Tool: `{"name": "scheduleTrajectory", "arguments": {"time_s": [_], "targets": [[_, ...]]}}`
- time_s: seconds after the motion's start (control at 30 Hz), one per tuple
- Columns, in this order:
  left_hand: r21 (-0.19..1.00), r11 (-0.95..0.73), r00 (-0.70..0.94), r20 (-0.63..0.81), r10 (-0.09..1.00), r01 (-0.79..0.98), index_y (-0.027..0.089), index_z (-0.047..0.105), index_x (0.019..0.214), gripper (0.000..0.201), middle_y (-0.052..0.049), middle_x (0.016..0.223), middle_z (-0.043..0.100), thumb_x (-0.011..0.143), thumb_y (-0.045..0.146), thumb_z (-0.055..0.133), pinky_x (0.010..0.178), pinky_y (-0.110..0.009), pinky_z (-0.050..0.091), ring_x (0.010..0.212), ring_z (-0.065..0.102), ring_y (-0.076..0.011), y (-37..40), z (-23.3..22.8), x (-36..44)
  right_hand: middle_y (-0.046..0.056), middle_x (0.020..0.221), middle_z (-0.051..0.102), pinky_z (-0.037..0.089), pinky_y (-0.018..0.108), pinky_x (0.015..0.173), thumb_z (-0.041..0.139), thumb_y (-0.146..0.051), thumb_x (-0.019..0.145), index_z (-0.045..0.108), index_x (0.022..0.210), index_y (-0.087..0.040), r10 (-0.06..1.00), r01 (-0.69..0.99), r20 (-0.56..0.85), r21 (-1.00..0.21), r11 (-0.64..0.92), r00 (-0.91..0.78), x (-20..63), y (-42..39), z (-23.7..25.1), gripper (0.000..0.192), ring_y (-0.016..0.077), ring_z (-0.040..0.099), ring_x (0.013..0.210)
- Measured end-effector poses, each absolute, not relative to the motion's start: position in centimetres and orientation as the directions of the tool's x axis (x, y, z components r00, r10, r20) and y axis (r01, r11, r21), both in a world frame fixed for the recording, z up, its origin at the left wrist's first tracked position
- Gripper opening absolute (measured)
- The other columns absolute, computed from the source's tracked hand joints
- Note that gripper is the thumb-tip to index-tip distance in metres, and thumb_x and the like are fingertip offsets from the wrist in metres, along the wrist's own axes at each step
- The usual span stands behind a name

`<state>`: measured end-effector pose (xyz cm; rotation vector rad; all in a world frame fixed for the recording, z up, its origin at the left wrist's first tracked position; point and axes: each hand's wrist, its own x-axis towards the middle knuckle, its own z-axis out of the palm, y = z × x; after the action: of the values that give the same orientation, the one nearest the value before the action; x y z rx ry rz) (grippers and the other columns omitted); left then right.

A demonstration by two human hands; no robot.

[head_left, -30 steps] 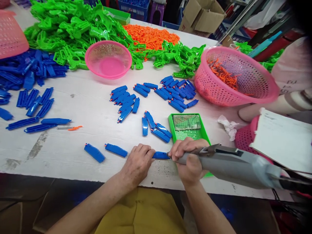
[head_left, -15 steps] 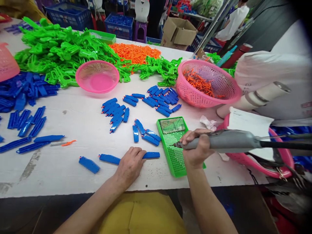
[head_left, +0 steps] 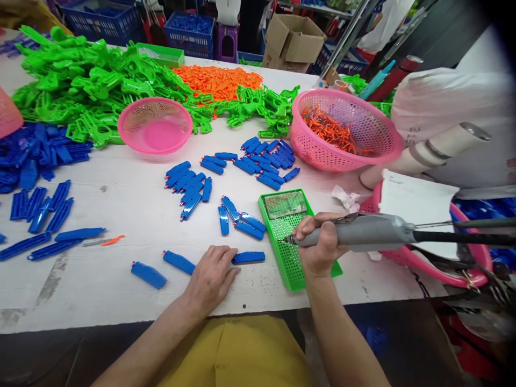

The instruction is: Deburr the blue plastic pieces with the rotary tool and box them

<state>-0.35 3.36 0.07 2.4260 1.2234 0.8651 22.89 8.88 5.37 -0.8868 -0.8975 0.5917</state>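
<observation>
A yellow garment (head_left: 242,355) is covering the lap at the near edge of the white table (head_left: 105,290). The left hand (head_left: 212,277) is resting palm down on the tabletop, fingers close together. Its fingertips are meeting the left end of a blue housing (head_left: 250,258), which is lying flat in front of the person; whether they are pinching it cannot be determined. Two other blue housings (head_left: 148,274) are lying to the left, the nearer one to the hand sitting just beside the knuckles.

The right hand (head_left: 322,247) is gripping a grey power driver (head_left: 371,232) with fingers wrapped around its front section. The driver is pointing left, its tip standing over the green perforated tray (head_left: 294,266). A flat patterned block (head_left: 286,205) is occupying the tray's far end. At far left, a spring (head_left: 95,242) is lying against an orange part (head_left: 113,240).

Beyond the hands, four blue housings (head_left: 249,230) are lying loosely together beside the tray, and larger groups are spreading farther back. A large pink basket (head_left: 318,153) is holding thin orange pieces (head_left: 330,131). Behind, green frames (head_left: 92,80) are forming a heap, with an orange pile (head_left: 221,80) adjoining. A cardboard box (head_left: 296,43) is standing open beyond the table.
</observation>
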Motion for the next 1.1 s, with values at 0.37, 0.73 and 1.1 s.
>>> {"name": "scheduleTrajectory", "arguments": {"time_s": [0.37,0.73,1.1], "targets": [[0.496,-0.58,0.455,0.359,0.815,0.646,0.02,0.054,0.127,0.025,-0.009,0.108,0.064,0.102,0.02,0.053,0.082,-0.04,0.057,0.096,0.062,-0.0242,3.7,0.4,-0.2,-0.009,0.057,0.051,0.043,0.024,0.041,0.063,-0.033,0.085,0.052,0.08,-0.023,0.776,-0.072,0.411,-0.862,0.502,0.479,22.6,8.9,5.6,0.016,0.0089,0.049,0.041],[0.476,-0.581,0.462,0.353,0.814,0.66,0.018,0.057,0.118,0.016,-0.008,0.104,0.064,0.102,0.02,0.054,0.08,-0.038,0.056,0.093,0.06,-0.0231,3.9,0.4,0.1,-0.007,0.061,0.055,0.044,0.027,0.041,0.063,-0.039,0.088,0.061,0.087,-0.022,0.774,-0.147,0.472,-0.807,0.572,0.422,22.6,7.4,8.7,0.017,0.011,0.051,0.042],[0.5,-0.546,0.451,0.309,0.838,0.672,0.018,0.06,0.111,0.012,-0.008,0.1,0.064,0.102,0.024,0.055,0.079,-0.038,0.053,0.09,0.058,-0.0234,3.7,0.3,0.4,-0.006,0.064,0.055,0.048,0.028,0.045,0.066,-0.044,0.089,0.063,0.093,-0.026,0.882,-0.296,0.425,-0.832,0.469,0.204,17.4,5.7,7.7,0.019,0.011,0.052,0.045]]}}
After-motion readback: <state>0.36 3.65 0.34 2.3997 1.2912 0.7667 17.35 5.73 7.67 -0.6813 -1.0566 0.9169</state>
